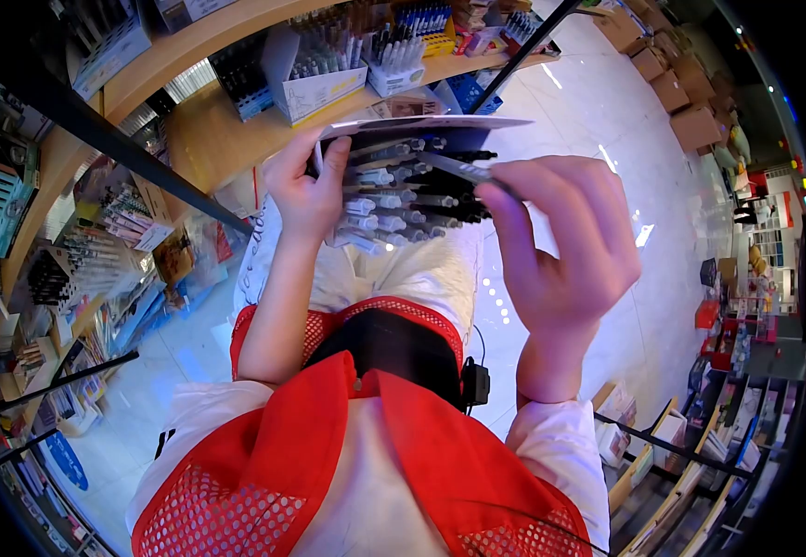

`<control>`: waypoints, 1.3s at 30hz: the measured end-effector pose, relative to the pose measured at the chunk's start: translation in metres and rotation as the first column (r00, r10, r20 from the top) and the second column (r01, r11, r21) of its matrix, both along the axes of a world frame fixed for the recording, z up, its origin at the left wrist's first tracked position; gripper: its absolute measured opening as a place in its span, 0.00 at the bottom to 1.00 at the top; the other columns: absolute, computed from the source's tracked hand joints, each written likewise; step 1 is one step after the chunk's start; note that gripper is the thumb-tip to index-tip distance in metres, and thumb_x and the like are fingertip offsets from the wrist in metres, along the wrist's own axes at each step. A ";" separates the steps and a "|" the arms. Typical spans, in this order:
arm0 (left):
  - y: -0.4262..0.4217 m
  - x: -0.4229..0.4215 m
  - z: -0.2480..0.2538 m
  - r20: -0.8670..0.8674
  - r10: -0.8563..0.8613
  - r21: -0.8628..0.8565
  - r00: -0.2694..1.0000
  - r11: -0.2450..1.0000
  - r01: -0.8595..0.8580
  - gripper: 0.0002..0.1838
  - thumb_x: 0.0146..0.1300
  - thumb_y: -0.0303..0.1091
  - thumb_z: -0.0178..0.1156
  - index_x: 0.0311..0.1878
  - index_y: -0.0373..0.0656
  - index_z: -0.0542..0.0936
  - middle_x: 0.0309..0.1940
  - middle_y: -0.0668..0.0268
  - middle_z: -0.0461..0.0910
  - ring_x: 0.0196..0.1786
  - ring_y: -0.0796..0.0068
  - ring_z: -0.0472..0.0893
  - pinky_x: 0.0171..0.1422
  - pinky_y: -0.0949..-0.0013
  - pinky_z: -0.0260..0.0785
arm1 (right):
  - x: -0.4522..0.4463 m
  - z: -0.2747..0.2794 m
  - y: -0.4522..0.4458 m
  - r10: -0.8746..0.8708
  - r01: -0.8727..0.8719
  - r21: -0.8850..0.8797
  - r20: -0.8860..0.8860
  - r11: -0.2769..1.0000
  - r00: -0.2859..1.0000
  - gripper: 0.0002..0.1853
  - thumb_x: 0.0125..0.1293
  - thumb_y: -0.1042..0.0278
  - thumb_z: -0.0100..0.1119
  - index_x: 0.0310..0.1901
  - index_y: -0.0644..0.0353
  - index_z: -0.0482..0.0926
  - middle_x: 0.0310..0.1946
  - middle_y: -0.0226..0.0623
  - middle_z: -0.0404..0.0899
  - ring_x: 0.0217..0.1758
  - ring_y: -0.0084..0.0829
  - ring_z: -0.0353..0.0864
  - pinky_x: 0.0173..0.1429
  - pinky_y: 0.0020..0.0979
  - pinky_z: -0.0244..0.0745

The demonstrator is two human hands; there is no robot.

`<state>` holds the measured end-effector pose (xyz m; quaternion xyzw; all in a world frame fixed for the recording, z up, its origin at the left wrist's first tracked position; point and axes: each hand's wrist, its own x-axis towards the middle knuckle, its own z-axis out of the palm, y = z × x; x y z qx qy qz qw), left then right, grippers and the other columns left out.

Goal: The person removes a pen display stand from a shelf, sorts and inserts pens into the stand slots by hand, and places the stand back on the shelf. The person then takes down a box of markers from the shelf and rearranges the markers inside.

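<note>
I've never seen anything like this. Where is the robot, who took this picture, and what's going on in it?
There is no robot here: the hands are a person's own, bare. The single picture comes from a camera worn on that person's head, looking forward and down, so you also see their red vest.

The left hand grips one side of an open box packed with pens. The right hand pinches one slim pen between thumb and fingers, by the box's opening.

Beyond them, a wooden shelf carries more pen containers. The curved dark edges probably come from a very wide lens.
</note>
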<state>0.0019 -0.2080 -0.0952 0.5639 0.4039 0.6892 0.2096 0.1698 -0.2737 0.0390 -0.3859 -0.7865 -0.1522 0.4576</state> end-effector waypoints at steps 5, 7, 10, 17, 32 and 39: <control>0.004 -0.003 -0.004 0.162 -0.046 -0.014 0.986 0.999 0.049 0.10 0.58 0.30 0.59 0.38 0.32 0.78 0.30 0.67 0.78 0.33 0.83 0.74 0.40 0.79 0.66 | 0.003 -0.005 -0.007 -0.003 -0.023 -0.204 -0.125 0.979 0.992 0.08 0.43 0.81 0.64 0.26 0.61 0.75 0.18 0.33 0.73 0.18 0.30 0.71 0.22 0.25 0.66; 0.005 -0.004 -0.003 0.209 -0.049 -0.003 0.977 0.999 0.051 0.10 0.59 0.31 0.59 0.39 0.32 0.77 0.31 0.68 0.78 0.34 0.83 0.73 0.41 0.80 0.65 | 0.005 -0.014 -0.004 0.027 -0.054 -0.248 -0.111 0.967 0.993 0.08 0.44 0.78 0.66 0.25 0.61 0.75 0.18 0.33 0.72 0.18 0.28 0.71 0.22 0.25 0.66; 0.003 -0.003 0.000 0.258 -0.034 0.022 0.965 0.999 0.029 0.10 0.60 0.32 0.58 0.39 0.33 0.77 0.30 0.71 0.76 0.33 0.85 0.71 0.39 0.81 0.62 | -0.002 -0.022 -0.003 0.012 -0.071 -0.382 -0.156 0.921 0.988 0.09 0.44 0.76 0.67 0.26 0.61 0.75 0.18 0.33 0.72 0.19 0.30 0.73 0.24 0.26 0.68; 0.003 -0.005 0.000 0.267 -0.026 0.057 0.963 0.998 0.011 0.11 0.60 0.33 0.58 0.40 0.34 0.77 0.28 0.72 0.75 0.30 0.87 0.69 0.35 0.82 0.60 | -0.008 -0.038 0.012 0.104 -0.120 -0.323 -0.066 0.939 0.992 0.09 0.45 0.75 0.66 0.27 0.60 0.74 0.19 0.34 0.72 0.23 0.35 0.74 0.27 0.31 0.69; 0.005 -0.009 -0.003 0.240 -0.026 0.032 0.970 0.999 0.019 0.11 0.61 0.33 0.57 0.40 0.34 0.76 0.30 0.72 0.75 0.31 0.87 0.69 0.35 0.83 0.60 | -0.001 -0.033 0.015 0.139 -0.102 -0.318 0.098 0.943 0.985 0.08 0.41 0.71 0.65 0.23 0.59 0.75 0.19 0.32 0.67 0.25 0.33 0.69 0.29 0.31 0.67; 0.005 -0.011 -0.002 0.279 -0.013 0.031 0.960 1.000 0.005 0.12 0.61 0.34 0.56 0.41 0.34 0.76 0.32 0.71 0.76 0.33 0.86 0.70 0.40 0.82 0.61 | -0.006 -0.027 0.007 0.134 -0.081 -0.322 0.147 0.943 0.980 0.08 0.39 0.72 0.68 0.22 0.60 0.78 0.19 0.30 0.70 0.24 0.30 0.69 0.27 0.29 0.65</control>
